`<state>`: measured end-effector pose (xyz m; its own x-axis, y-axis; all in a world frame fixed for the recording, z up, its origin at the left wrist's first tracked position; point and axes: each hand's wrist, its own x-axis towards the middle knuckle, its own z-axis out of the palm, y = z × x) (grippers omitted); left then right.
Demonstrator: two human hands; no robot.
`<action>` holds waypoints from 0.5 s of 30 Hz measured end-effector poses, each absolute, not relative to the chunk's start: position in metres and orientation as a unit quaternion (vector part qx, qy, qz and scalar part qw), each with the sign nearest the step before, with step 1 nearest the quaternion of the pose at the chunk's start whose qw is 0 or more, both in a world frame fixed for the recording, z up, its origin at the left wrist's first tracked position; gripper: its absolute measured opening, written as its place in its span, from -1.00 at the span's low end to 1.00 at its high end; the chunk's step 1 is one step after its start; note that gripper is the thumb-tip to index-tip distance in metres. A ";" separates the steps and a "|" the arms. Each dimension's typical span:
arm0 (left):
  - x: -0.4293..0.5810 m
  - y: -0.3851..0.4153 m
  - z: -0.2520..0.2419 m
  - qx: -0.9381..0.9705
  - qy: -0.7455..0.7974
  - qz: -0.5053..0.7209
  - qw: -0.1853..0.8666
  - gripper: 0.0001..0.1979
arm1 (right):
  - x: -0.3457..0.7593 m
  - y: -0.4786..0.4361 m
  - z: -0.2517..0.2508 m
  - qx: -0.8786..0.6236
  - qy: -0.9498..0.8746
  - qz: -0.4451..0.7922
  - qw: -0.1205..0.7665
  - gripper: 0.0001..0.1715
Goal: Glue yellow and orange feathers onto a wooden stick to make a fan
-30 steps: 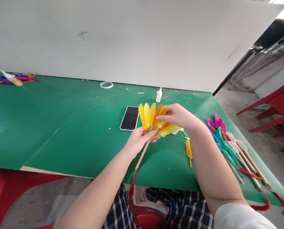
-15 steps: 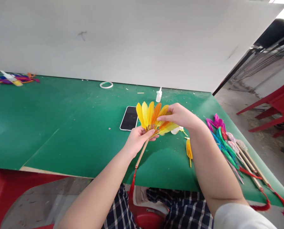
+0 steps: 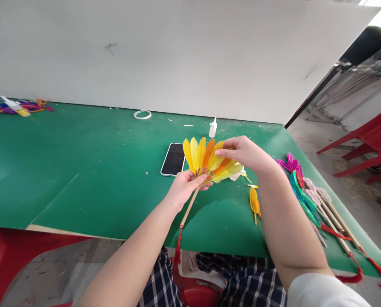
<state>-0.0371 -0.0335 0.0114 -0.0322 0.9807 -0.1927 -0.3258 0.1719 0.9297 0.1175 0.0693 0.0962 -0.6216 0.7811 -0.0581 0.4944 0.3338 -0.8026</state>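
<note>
A feather fan (image 3: 202, 157) of yellow and orange feathers is spread over the green table. My left hand (image 3: 187, 186) grips it at the base of the feathers, thumb on top. Below that hand its thin wooden handle (image 3: 190, 208) slants down to a red tassel (image 3: 178, 251) hanging past the table edge. My right hand (image 3: 241, 151) pinches one of the yellow feathers near its tip, on the right side of the fan. Behind the fan lies a phone (image 3: 173, 159) with a dark screen, partly covered by the feathers.
Loose yellow feathers (image 3: 254, 202) lie beside my right forearm. More fans with wooden handles (image 3: 334, 217) and coloured feathers (image 3: 301, 187) lie at the right edge. A small white bottle (image 3: 213, 128) and a tape ring (image 3: 142, 114) stand near the grey board (image 3: 177, 55).
My right hand has shifted slightly up and right along the feathers, uncovering more of the fan's right side. My left hand keeps its grip in nearly the same place.
</note>
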 end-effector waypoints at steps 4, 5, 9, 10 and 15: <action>-0.037 -0.033 0.012 0.348 0.470 0.541 0.605 -0.75 | 0.122 0.071 0.098 -0.392 -0.798 0.421 0.179 -0.65; -0.037 -0.033 0.012 0.347 0.470 0.541 0.605 -0.75 | 0.122 0.071 0.097 -0.389 -0.796 0.426 0.184 -0.64; -0.036 -0.032 0.011 0.333 0.475 0.542 0.607 -0.74 | 0.122 0.072 0.096 -0.398 -0.779 0.412 0.256 -0.58; -0.036 -0.032 0.010 0.330 0.475 0.544 0.608 -0.74 | 0.122 0.072 0.096 -0.402 -0.776 0.401 0.275 -0.57; -0.037 -0.032 0.010 0.323 0.461 0.559 0.609 -0.76 | 0.123 0.072 0.097 -0.394 -0.800 0.402 0.210 -0.61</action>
